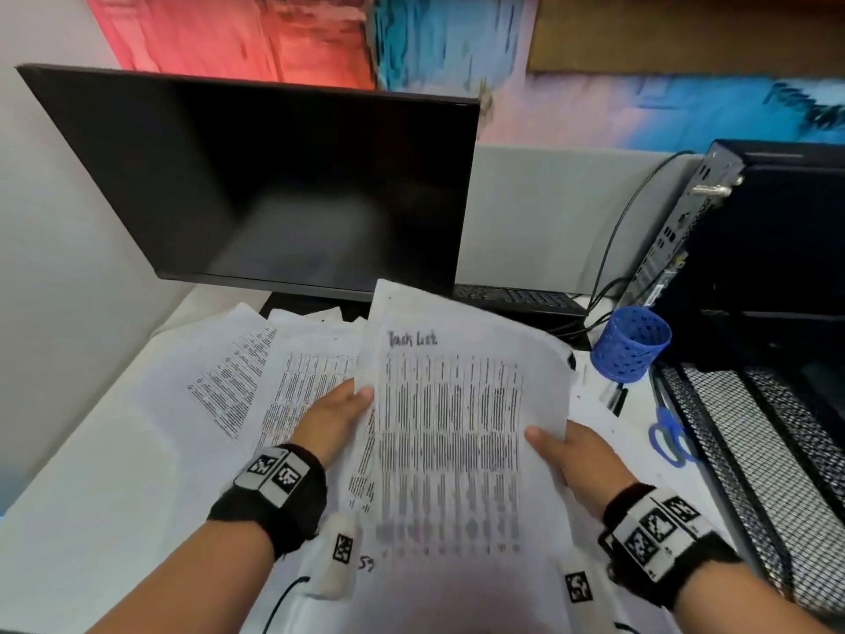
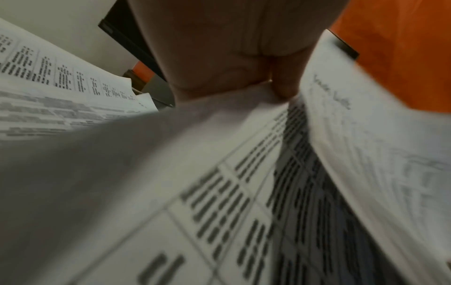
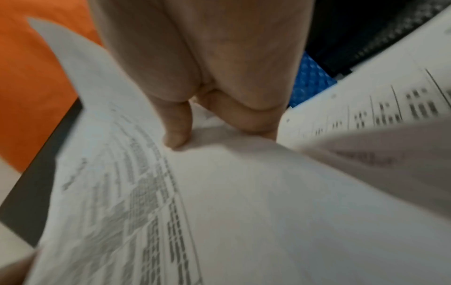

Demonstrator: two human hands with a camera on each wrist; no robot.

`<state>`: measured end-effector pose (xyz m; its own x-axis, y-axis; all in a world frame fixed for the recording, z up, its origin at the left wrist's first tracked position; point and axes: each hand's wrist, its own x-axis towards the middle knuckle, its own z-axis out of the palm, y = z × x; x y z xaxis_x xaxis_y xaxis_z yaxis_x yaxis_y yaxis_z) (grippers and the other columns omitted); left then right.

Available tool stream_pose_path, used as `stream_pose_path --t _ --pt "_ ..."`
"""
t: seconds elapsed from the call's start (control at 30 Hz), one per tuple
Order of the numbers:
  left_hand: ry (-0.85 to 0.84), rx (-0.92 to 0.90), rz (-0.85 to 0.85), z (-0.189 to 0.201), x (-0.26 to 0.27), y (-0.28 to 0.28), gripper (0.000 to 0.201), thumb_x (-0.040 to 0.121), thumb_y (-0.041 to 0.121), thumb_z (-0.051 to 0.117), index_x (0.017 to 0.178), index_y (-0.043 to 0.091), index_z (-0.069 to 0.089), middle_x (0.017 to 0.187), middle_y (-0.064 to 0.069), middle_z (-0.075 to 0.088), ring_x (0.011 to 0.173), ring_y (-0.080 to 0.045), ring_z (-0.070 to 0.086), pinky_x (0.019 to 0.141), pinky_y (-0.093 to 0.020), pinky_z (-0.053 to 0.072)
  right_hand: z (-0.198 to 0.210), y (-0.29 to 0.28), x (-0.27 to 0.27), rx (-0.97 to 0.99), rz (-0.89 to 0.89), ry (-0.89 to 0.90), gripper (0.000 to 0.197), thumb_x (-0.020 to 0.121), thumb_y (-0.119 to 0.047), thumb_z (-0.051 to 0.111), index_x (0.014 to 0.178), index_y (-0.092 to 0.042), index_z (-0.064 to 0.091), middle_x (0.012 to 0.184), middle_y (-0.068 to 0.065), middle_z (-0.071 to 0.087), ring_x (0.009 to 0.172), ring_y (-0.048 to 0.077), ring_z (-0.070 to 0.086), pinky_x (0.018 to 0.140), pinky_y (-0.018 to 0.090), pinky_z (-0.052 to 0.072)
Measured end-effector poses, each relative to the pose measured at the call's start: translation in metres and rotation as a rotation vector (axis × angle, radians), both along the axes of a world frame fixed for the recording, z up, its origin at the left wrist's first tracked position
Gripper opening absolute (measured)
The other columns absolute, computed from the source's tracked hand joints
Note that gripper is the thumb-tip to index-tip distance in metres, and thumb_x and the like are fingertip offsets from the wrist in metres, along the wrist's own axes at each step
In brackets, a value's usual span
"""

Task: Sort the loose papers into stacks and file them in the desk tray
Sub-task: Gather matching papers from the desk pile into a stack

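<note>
white papers (image 1: 450, 432) with black printed tables, blue perforated pen cup (image 1: 631, 343), blue-handled scissors (image 1: 668, 434), black mesh tray (image 1: 750, 450)

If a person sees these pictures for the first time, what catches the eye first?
Probably the printed sheet headed "Task List" at the centre, held up by the left hand and right hand. Behind it stands a dark monitor; a blue mesh pen cup sits to the right.

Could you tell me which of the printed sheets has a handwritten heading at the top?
The sheet lifted between left hand and right hand; "Task List" is handwritten above its table. The sheets flat on the desk show only print.
</note>
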<state>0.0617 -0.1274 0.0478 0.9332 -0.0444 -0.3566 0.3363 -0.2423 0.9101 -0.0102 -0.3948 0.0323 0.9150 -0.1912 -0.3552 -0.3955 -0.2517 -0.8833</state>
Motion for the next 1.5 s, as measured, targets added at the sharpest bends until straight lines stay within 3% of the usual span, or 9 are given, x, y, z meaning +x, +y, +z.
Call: stream_pose_path --t 0.1,0.23,0.47,0.57,0.7,0.97,1.17,1.33,1.5 --pt "0.009 0.108 0.033 -0.007 -0.016 -0.016 0.055 0.098 0.045 0.04 0.146 0.02 0.033 0.151 0.0 0.035 0.138 -0.022 0.032 0.113 -0.039 0.024 -0.015 0.006 -0.002 0.042 -0.124 -0.078 0.02 0.091 -0.035 0.054 0.105 -0.021 0.058 0.084 -0.015 0.063 0.079 0.008 0.056 0.075 0.021 0.042" --pt "0.011 0.072 0.016 -0.02 -0.036 -0.02 0.072 0.083 0.046 0.064 0.142 0.035 0.025 0.148 -0.001 0.037 0.134 -0.025 0.038 0.107 -0.047 0.035 -0.027 0.008 -0.006 0.015 0.077 -0.053 0.038 0.095 -0.027 0.053 0.132 -0.025 0.045 0.123 -0.013 0.055 0.115 0.007 0.05 0.094 0.023 0.037" --pt "0.023 0.131 -0.088 -0.029 -0.058 0.008 0.023 0.077 0.017 0.075 0.098 0.022 0.068 0.086 0.007 0.073 0.085 -0.008 0.067 0.089 -0.034 0.051 -0.061 -0.033 -0.007 -0.226 -0.18 0.168 0.032 0.08 -0.048 0.06 0.095 -0.019 0.058 0.092 -0.004 0.061 0.081 0.016 0.059 0.078 0.029 0.044" --pt "0.034 0.139 -0.174 -0.036 -0.062 0.019 0.015 0.078 0.005 0.072 0.081 0.019 0.075 0.087 0.002 0.074 0.087 -0.016 0.068 0.071 -0.019 0.051 -0.073 -0.041 -0.013 -0.352 -0.204 0.276 0.034 0.082 -0.029 0.062 0.111 -0.012 0.055 0.097 0.005 0.054 0.09 0.022 0.056 0.083 0.028 0.041" --pt "0.104 0.009 -0.197 -0.051 -0.068 0.026 0.037 0.075 -0.018 0.062 0.068 0.014 0.079 0.096 0.002 0.075 0.097 -0.026 0.067 0.081 -0.028 0.055 -0.077 -0.028 -0.015 -0.352 -0.195 0.278 0.04 0.086 -0.011 0.062 0.123 0.0 0.053 0.122 0.016 0.059 0.113 0.03 0.056 0.094 0.03 0.041" --pt "0.106 0.106 -0.108 -0.048 -0.076 0.035 0.016 0.078 0.027 0.074 0.09 0.018 0.07 0.084 -0.004 0.074 0.082 -0.016 0.067 0.067 -0.022 0.046 -0.062 -0.02 -0.024 -0.317 -0.311 0.153 0.016 0.089 -0.013 0.061 0.102 -0.005 0.066 0.093 0.011 0.066 0.082 0.022 0.056 0.074 0.026 0.039" --pt "0.106 0.147 -0.048 -0.055 -0.079 0.052 0.025 0.08 0.028 0.071 0.097 0.01 0.067 0.088 -0.001 0.071 0.083 -0.019 0.066 0.059 -0.021 0.045 -0.002 -0.034 -0.034 -0.259 -0.511 -0.061 0.015 0.092 -0.016 0.057 0.105 -0.011 0.064 0.101 0.012 0.067 0.085 0.021 0.055 0.077 0.028 0.04" --pt "0.056 0.108 0.183 -0.055 -0.075 0.062 0.034 0.085 0.031 0.067 0.111 0.009 0.062 0.101 -0.003 0.066 0.099 -0.026 0.061 0.087 -0.034 0.047 0.039 -0.062 -0.036 -0.173 -0.669 -0.214 0.019 0.093 -0.022 0.057 0.109 -0.014 0.064 0.098 0.004 0.062 0.088 0.02 0.056 0.078 0.029 0.04" --pt "0.026 0.124 0.346 -0.053 -0.068 0.082 0.035 0.085 0.03 0.068 0.109 0.006 0.062 0.096 -0.01 0.067 0.088 -0.027 0.059 0.087 -0.037 0.045 0.039 -0.088 -0.033 0.103 -0.675 -0.24 0.007 0.087 -0.016 0.064 0.09 -0.018 0.069 0.097 0.004 0.073 0.093 0.027 0.068 0.092 0.043 0.05"
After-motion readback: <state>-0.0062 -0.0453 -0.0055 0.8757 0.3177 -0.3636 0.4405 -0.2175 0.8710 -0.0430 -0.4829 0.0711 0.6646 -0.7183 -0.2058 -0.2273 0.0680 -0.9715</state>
